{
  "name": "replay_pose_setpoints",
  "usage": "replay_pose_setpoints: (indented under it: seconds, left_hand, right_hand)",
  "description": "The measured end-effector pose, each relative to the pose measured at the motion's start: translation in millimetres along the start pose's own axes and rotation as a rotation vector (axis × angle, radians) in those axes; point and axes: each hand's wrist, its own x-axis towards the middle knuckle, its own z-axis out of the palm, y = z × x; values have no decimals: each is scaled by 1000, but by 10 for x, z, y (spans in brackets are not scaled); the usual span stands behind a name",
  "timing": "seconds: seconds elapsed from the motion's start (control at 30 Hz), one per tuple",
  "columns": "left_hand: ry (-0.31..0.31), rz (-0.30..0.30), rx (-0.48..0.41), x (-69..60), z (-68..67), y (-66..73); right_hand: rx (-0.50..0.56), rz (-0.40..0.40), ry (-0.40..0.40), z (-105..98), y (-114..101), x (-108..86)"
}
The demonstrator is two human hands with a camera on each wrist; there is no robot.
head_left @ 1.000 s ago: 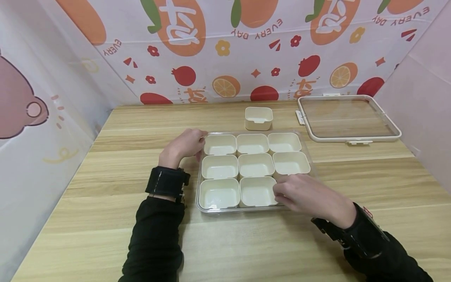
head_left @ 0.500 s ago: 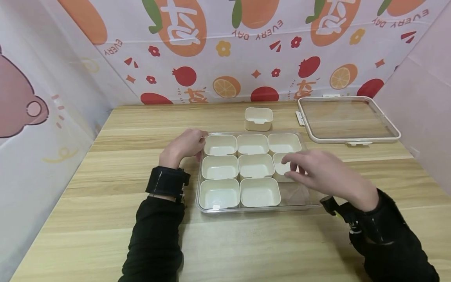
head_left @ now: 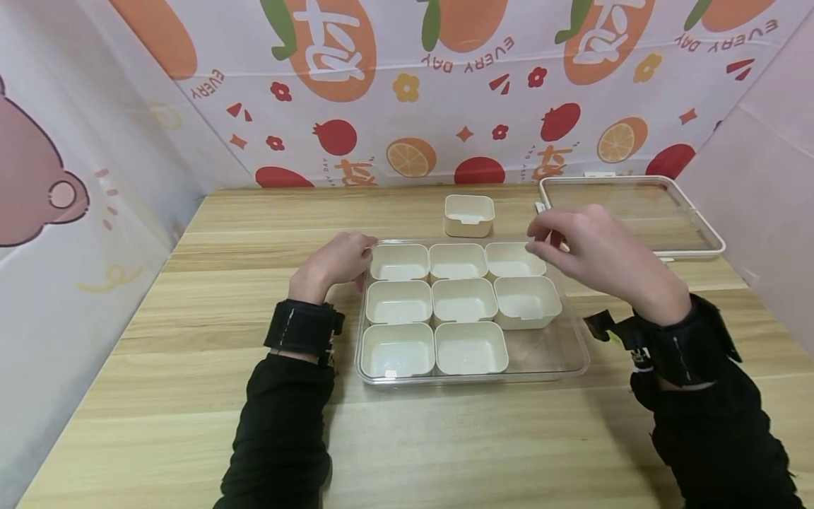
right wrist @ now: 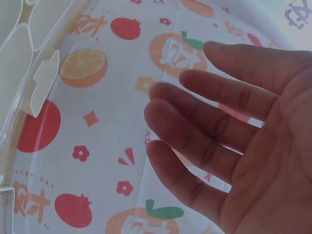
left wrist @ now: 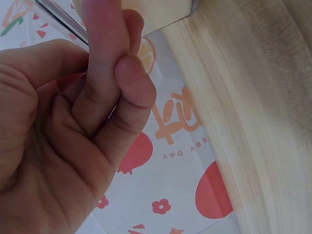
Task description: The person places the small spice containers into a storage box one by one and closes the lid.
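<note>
A clear plastic tray [head_left: 547, 357] holds several cream-coloured small boxes, such as the front middle box [head_left: 471, 348]. Its front right spot shows the bare tray floor. At the tray's back left corner, my left hand [head_left: 333, 263] grips the rim; in the left wrist view the thumb and fingers of the left hand [left wrist: 73, 126] close near the clear wall. Over the tray's back right corner hangs my right hand [head_left: 598, 258]. The right wrist view shows this right hand [right wrist: 229, 126] with loosely bent fingers and nothing between them. One more cream box [head_left: 469, 225] stands behind the tray.
A clear lid [head_left: 636, 212] with a cream frame and side clips lies at the back right, partly covered by my right hand. The wooden table [head_left: 191, 353] runs back to a fruit-patterned curtain [head_left: 407, 92].
My right hand has left the tray's front right part and moved back and up, uncovering the bare spot and the middle right box. The left hand stays on the rim.
</note>
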Motion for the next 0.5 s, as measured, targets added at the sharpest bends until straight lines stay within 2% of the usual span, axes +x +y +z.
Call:
replay_pose_setpoints:
  seconds: [0.2, 0.5]
  left_hand:
    - [-2, 2, 3, -2, -6, 4]
    - [-3, -7, -4, -4, -11, 16]
  right_hand:
    - [-28, 22, 94, 0, 48, 81]
    - [-46, 54, 122, -2, 115, 205]
